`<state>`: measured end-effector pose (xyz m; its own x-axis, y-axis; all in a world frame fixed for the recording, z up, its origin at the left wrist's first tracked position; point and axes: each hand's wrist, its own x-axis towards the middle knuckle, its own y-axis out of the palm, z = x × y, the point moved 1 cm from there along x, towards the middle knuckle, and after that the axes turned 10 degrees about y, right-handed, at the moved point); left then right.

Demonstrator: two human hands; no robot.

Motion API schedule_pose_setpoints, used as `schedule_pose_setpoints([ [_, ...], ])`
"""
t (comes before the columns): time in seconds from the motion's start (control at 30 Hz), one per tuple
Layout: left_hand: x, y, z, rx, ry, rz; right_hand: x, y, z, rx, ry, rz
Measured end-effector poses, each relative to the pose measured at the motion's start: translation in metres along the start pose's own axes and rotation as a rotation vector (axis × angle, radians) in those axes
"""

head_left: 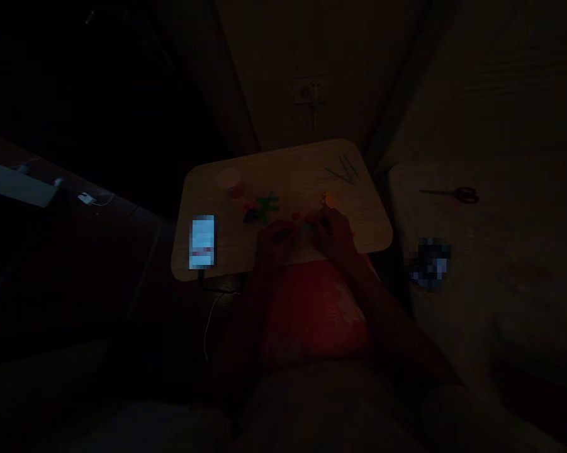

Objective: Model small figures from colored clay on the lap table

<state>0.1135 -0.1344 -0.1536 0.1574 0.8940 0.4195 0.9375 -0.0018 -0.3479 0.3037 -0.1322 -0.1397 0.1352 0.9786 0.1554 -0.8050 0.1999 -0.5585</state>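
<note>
Head view: curled hands (277,239) (334,233), grip too dark to tell, near branching green shape (266,205) on woodgrain tabletop (287,165).

We log a bare left hand (274,242) and a bare right hand (335,236), both too dim for fine detail; the right forearm (396,314) is bare too, one smooth length narrowing to the wrist. We get a red cloth-like patch (311,308) between the arms, with paler, leaf-like markings toward its right side, but can't tell if it's worn. Below that we have a broad, rounded shape (330,399), torso or lap, too dark for us to call fabric, colour or seams.
</note>
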Motion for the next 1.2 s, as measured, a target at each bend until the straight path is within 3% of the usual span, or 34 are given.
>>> schedule_pose_setpoints([
  [0.47, 0.0, -0.001, -0.006, -0.037, -0.038, 0.012, -0.001, -0.007, 0.003, 0.183, 0.064, -0.002],
  [0.8, -0.003, 0.002, -0.002, -0.033, -0.034, 0.022, 0.0, -0.004, -0.001, 0.115, 0.049, -0.016],
  [1.07, 0.0, 0.006, -0.001, 0.277, 0.077, 0.108, -0.002, 0.001, -0.006, -0.083, -0.056, 0.054],
  [1.2, 0.002, 0.007, 0.001, 0.379, 0.068, 0.142, -0.003, 0.003, -0.006, -0.182, -0.091, 0.07],
])
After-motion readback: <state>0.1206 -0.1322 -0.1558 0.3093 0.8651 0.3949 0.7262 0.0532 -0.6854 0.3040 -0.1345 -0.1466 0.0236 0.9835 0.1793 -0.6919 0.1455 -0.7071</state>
